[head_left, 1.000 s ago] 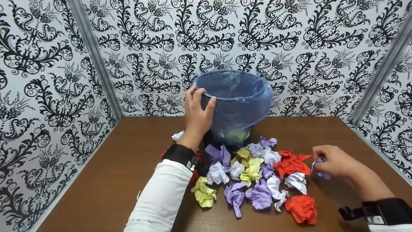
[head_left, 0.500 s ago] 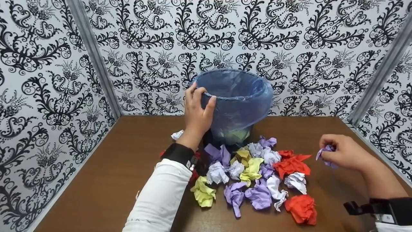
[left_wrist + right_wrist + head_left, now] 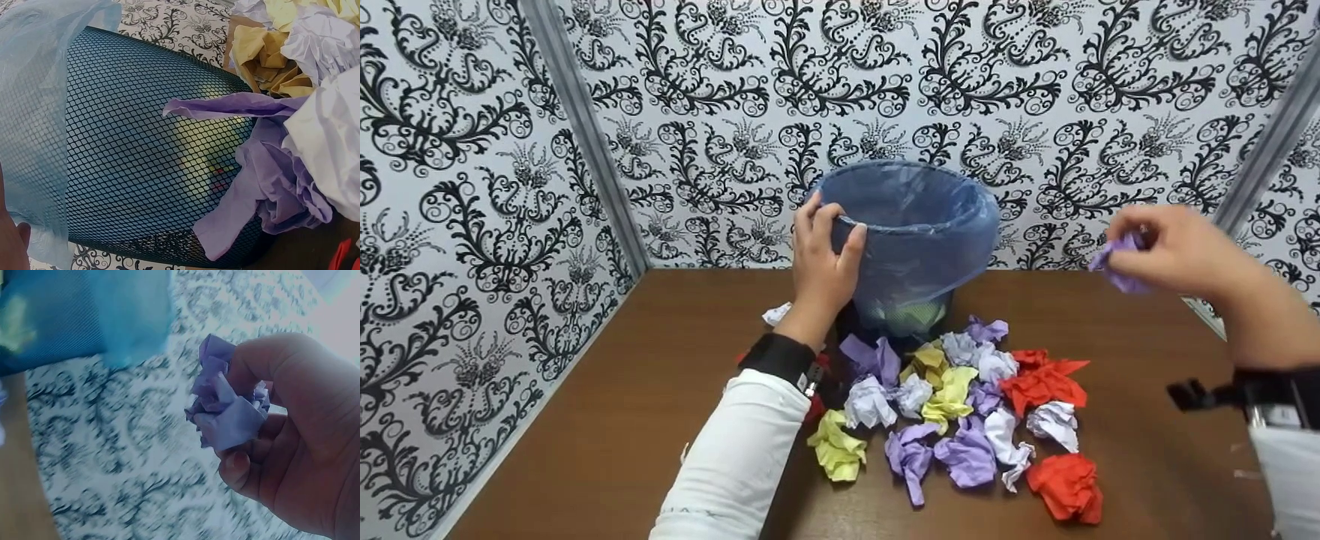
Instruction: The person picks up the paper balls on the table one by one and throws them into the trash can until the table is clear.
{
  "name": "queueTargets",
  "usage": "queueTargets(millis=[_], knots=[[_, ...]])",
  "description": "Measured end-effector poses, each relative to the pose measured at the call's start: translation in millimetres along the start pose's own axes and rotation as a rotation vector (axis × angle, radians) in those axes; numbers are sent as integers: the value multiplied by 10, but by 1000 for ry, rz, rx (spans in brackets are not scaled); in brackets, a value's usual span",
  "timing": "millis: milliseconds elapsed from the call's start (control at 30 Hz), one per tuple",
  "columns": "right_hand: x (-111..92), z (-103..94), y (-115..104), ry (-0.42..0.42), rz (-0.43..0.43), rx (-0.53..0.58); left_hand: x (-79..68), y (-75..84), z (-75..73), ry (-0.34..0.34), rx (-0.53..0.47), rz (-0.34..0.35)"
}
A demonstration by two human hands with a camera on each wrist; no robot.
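Note:
A black mesh waste bin (image 3: 140,140) stands toward the back of the table, lined with a blue plastic bag (image 3: 922,255) folded over its rim. My left hand (image 3: 825,262) grips the rim at its near left side, thumb outside. Raised to the right of the bin, apart from it, my right hand (image 3: 1185,251) pinches a crumpled purple paper ball (image 3: 225,402) between thumb and curled fingers. Yellow paper (image 3: 197,152) shows through the mesh low inside the bin.
Several crumpled paper balls lie before the bin, among them a red one (image 3: 1065,486), a yellow one (image 3: 838,448) and a purple one (image 3: 967,454). They rest on a brown table (image 3: 607,375). A patterned wall (image 3: 720,135) rises behind.
My right hand has lifted from low over the table's right side, carrying the purple paper ball up to about rim height. The left hand stays on the bin's rim.

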State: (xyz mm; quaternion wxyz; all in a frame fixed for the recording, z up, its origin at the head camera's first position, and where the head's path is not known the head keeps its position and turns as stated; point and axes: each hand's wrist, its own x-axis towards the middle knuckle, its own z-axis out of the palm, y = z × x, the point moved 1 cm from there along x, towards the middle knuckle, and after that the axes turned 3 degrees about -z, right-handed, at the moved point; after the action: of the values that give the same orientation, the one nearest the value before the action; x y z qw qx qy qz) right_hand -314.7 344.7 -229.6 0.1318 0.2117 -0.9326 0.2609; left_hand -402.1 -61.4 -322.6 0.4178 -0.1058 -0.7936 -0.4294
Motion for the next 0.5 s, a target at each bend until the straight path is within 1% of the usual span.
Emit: queueTargets(millis=[33,100,200,267,367,500], knots=[[55,-47,-73,-5,22,-6,1,-1,-1,-2,0,-1],[164,-133,-204,-17,37,-12,4,-4,-3,-6,2,-4],[330,-224,-354,-18,29,-16,0,-9,4,-14,9,-14],[440,-261,-447,-1,14,-17,3,-8,6,-17,11,-19],[611,-267,-590,10,2,-12,7,-2,2,-23,10,-26],[848,-201,-803,16,-20,-9,11,1,-4,-21,6,-28]])
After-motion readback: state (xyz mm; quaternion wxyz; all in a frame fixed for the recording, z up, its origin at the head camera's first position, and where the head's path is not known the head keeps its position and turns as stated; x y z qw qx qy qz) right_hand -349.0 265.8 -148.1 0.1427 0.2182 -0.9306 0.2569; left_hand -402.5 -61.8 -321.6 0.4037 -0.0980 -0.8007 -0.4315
